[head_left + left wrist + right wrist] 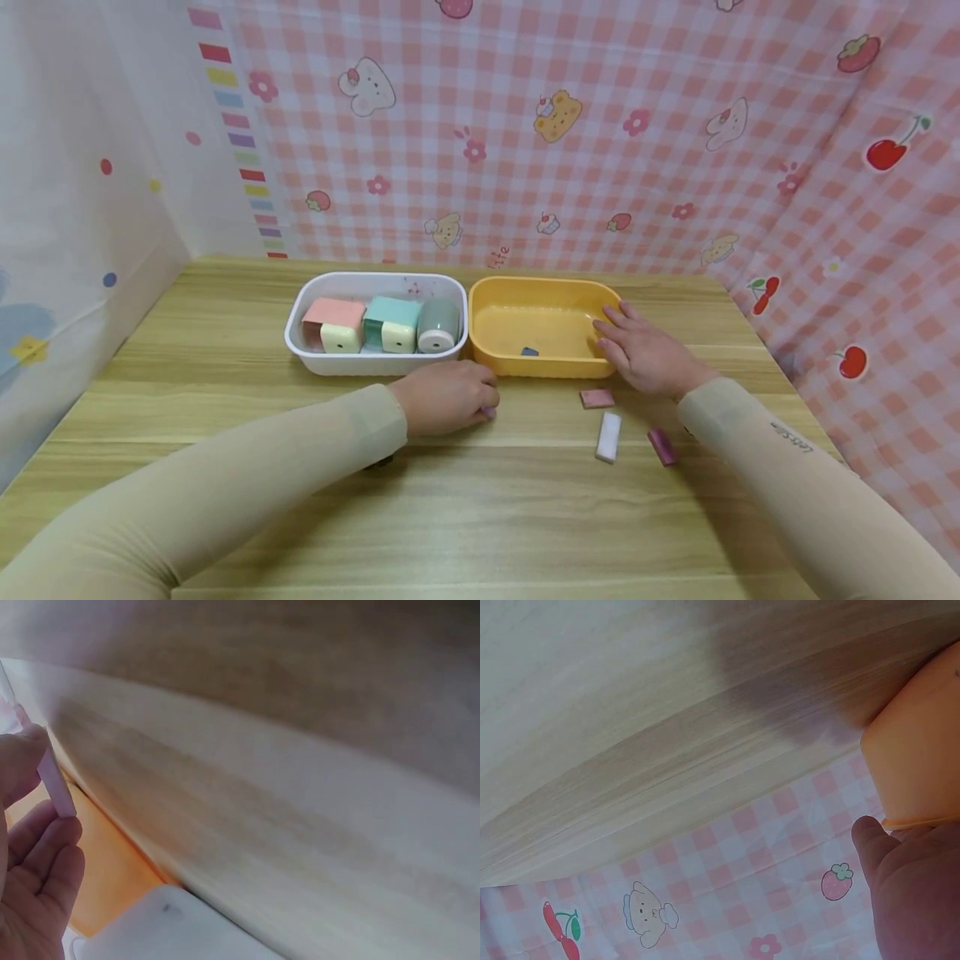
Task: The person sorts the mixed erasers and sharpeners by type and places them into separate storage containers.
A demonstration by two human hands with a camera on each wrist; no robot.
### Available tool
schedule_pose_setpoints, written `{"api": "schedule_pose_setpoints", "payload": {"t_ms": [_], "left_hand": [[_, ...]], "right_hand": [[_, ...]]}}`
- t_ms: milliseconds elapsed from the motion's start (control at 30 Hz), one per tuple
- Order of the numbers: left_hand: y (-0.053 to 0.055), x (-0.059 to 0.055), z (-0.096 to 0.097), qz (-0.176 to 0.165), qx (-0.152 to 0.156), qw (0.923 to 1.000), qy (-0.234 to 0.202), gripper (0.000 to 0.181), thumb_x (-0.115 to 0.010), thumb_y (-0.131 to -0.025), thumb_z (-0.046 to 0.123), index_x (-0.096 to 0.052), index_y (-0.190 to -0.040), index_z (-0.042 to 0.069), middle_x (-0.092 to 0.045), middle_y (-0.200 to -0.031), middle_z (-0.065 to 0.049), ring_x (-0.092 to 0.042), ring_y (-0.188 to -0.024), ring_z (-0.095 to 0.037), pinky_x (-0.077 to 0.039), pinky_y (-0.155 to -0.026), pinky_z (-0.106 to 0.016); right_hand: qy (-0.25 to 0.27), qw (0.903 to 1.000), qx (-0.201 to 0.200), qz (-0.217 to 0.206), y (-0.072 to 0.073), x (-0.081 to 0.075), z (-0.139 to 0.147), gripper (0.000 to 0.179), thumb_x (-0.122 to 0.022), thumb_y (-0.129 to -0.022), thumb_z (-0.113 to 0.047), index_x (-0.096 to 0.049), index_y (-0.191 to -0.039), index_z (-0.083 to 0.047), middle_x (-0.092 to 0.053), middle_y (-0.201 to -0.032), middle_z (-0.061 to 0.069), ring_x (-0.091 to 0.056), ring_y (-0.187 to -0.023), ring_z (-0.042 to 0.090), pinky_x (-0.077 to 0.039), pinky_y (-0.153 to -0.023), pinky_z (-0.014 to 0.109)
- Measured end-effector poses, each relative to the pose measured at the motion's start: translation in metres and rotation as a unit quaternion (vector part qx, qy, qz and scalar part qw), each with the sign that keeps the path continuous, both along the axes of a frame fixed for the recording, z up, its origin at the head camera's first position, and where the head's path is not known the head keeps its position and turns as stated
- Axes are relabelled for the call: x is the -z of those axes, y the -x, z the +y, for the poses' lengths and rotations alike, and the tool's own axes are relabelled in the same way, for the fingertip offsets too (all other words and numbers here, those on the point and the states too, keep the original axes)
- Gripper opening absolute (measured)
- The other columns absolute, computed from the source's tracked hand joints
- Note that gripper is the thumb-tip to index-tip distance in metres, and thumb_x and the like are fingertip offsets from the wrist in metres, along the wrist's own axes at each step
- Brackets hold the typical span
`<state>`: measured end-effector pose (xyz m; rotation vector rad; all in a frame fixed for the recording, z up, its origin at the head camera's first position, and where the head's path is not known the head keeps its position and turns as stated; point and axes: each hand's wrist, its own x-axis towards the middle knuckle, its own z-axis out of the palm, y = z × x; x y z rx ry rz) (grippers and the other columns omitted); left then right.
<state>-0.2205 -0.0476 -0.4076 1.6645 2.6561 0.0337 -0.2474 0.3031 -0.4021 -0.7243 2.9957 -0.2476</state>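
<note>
My left hand (447,397) is in front of the seam between the two bins. It pinches a thin lilac-pink block (57,783) like an eraser between thumb and fingers; in the head view only its end shows under the fingers. My right hand (654,353) rests on the right rim of the yellow-orange bin (547,367), fingers straight and spread over the edge. Inside that bin lies a small dark blue-grey piece (529,352). Near the right hand are a pink block (597,399), a white block (608,437) and a magenta block (662,447) on the table.
A white bin (375,364) stands against the yellow-orange one at its left. It holds a pink box-shaped item (337,312), a teal one (395,312) and a grey-green rounded one (439,317), like pencil sharpeners. Checked cloth (480,167) hangs behind the wooden table (480,517).
</note>
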Motion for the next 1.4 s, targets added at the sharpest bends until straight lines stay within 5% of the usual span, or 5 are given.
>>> {"api": "schedule_pose_setpoints", "payload": {"t_ms": [433, 733, 1000, 1400], "left_hand": [[0.000, -0.004, -0.002, 0.079, 0.038, 0.9955, -0.036, 0.017, -0.065, -0.106, 0.028, -0.077, -0.112, 0.018, -0.070, -0.124, -0.002, -0.065, -0.117, -0.018, -0.053, -0.110, -0.034], [0.001, -0.014, -0.001, 0.064, 0.047, 0.9947, -0.066, 0.020, -0.070, -0.103, 0.024, -0.077, -0.119, 0.014, -0.071, -0.132, -0.006, -0.066, -0.126, -0.021, -0.052, -0.113, -0.036], [0.004, -0.018, -0.001, 0.114, 0.066, 0.9836, -0.122, 0.021, -0.071, -0.103, 0.021, -0.079, -0.117, 0.009, -0.073, -0.126, -0.008, -0.069, -0.118, -0.023, -0.056, -0.107, -0.036], [0.013, -0.034, 0.002, 0.113, 0.045, 0.9865, -0.110, 0.024, -0.074, -0.101, 0.025, -0.077, -0.120, 0.012, -0.073, -0.130, -0.007, -0.070, -0.118, -0.022, -0.057, -0.107, -0.033]], "right_hand": [[-0.003, 1.0000, 0.000, 0.003, 0.000, 0.001, 0.000, 0.054, -0.035, -0.115, -0.032, -0.045, -0.158, 0.000, -0.027, -0.170, 0.027, -0.014, -0.160, 0.052, -0.019, -0.130, 0.062], [-0.005, 1.0000, 0.000, 0.004, 0.000, -0.001, -0.001, 0.054, -0.036, -0.114, -0.031, -0.046, -0.157, 0.001, -0.028, -0.169, 0.028, -0.015, -0.159, 0.053, -0.019, -0.130, 0.062], [-0.006, 1.0000, -0.001, 0.007, 0.001, 0.002, 0.000, 0.054, -0.035, -0.115, -0.031, -0.046, -0.157, 0.000, -0.027, -0.170, 0.028, -0.014, -0.159, 0.053, -0.019, -0.130, 0.062], [-0.006, 1.0000, -0.003, 0.005, 0.000, 0.001, 0.000, 0.054, -0.034, -0.115, -0.031, -0.046, -0.157, 0.000, -0.027, -0.170, 0.028, -0.014, -0.160, 0.052, -0.019, -0.129, 0.062]]}}
